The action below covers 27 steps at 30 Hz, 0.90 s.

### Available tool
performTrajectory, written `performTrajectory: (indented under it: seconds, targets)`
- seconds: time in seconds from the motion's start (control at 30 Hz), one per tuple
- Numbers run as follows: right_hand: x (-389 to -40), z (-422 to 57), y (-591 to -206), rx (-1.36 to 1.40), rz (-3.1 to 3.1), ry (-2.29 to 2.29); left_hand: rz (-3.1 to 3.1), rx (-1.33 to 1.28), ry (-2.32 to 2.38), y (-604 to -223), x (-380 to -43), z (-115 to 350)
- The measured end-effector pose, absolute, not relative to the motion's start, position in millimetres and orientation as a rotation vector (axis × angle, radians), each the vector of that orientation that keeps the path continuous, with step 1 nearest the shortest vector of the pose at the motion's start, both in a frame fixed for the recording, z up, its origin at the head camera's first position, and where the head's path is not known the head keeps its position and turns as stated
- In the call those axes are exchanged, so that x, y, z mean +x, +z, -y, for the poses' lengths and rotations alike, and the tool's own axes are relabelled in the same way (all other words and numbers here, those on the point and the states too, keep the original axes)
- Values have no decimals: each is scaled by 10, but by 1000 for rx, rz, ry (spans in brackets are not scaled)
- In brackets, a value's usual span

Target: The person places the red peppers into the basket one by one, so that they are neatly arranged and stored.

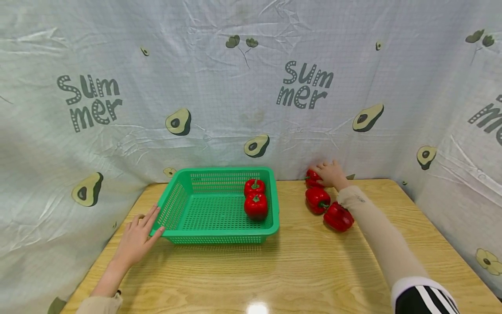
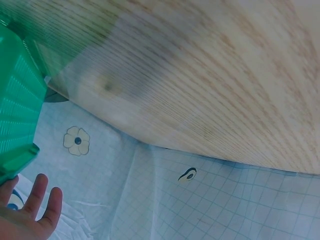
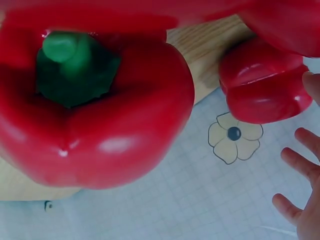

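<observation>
At the far side of the table, my right hand [image 1: 332, 173] reaches over the farthest of three red bell peppers [image 1: 312, 178]. In the right wrist view, the fingers of that hand [image 3: 306, 175] are spread beside this pepper [image 3: 265, 85], with a fingertip at its edge. Nearer to me lie a second bell pepper [image 1: 316, 199] and a third [image 1: 338, 217]. My left hand [image 1: 135, 240] rests with extended fingers on the left front corner of a green plastic basket [image 1: 219, 239]. Inside its right side stand two more bell peppers, one behind [image 1: 254, 186] and one in front [image 1: 256, 207].
The wooden table [image 1: 235, 270] ends at the back against a hanging white sheet [image 1: 219, 87] printed with avocados and lettering. The sheet also runs down both sides. Between the basket and the loose peppers lies a strip of bare wood.
</observation>
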State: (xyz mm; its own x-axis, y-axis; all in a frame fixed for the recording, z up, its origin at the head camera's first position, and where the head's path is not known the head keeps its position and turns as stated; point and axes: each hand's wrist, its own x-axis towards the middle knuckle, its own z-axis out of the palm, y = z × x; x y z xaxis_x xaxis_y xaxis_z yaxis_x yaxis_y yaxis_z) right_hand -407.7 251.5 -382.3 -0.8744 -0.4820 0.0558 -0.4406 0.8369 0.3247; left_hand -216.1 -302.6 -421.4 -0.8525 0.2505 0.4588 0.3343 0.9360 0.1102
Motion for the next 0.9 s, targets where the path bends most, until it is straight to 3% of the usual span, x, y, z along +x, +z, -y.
performTrajectory:
  seconds: [0.33,0.9]
  targets:
    - [-4065,-2496,-3876,699,2908,-594,2655,-410,-254,-4219,-2163,3028]
    - [-4123,-2584,-3978,883,2791,-494,2648,-412,-257,-4229,-2172,3034]
